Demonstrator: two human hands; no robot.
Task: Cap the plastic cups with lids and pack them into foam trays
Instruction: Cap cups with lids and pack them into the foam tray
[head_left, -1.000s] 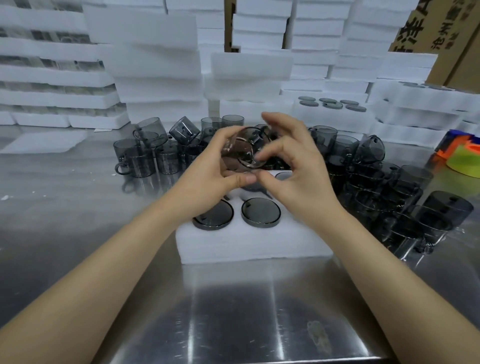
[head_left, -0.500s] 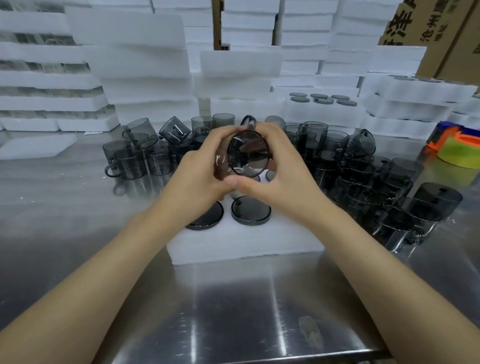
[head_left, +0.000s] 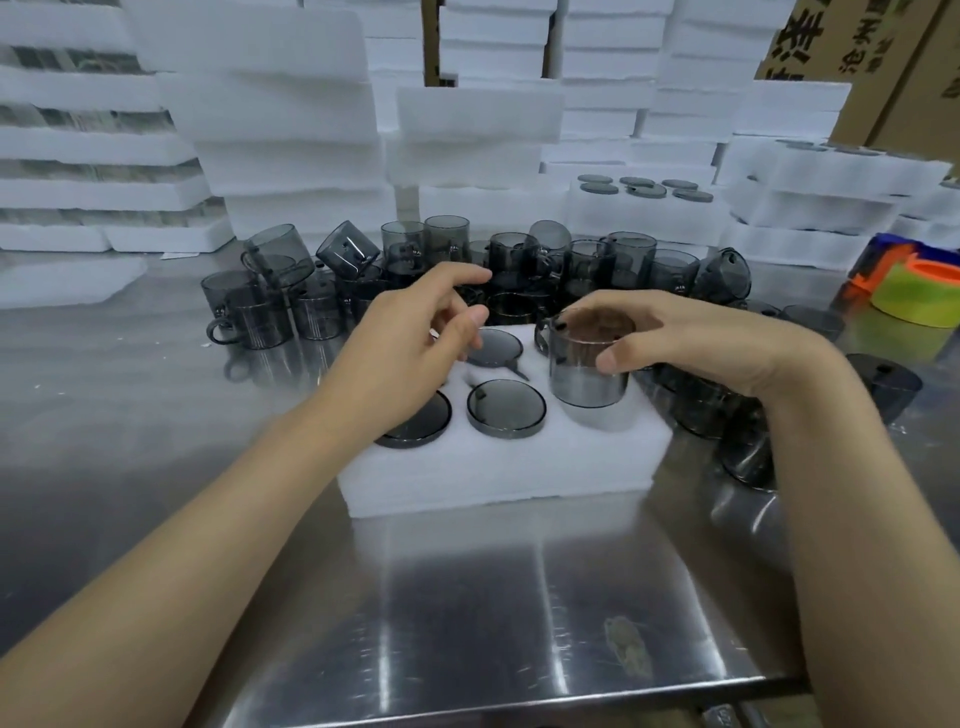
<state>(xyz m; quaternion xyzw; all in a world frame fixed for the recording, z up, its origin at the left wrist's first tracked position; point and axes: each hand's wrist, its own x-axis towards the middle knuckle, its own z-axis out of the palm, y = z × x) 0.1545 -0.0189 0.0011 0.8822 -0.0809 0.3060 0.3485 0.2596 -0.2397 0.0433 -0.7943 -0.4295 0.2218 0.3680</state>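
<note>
A white foam tray (head_left: 498, 467) lies on the steel table in front of me. Three capped smoky-grey cups sit sunk in its holes, their dark lids showing, one at the front middle (head_left: 506, 407). My right hand (head_left: 691, 338) grips a capped grey cup (head_left: 589, 371) from above, fingers over its lid, and the cup stands partly sunk in the tray's front right hole. My left hand (head_left: 410, 338) hovers over the tray's left side with relaxed fingers and holds nothing.
Several loose grey cups (head_left: 395, 280) crowd the table behind the tray and to its right (head_left: 737, 431). Stacks of foam trays (head_left: 291, 156) fill the back. Loose lids (head_left: 644, 188) lie on a rear foam tray. Coloured tape rolls (head_left: 914, 291) sit far right.
Both hands held the cup up while pressing its lid on. Now the right hand has lowered it into the tray's front right hole, and the left hand has let go.
</note>
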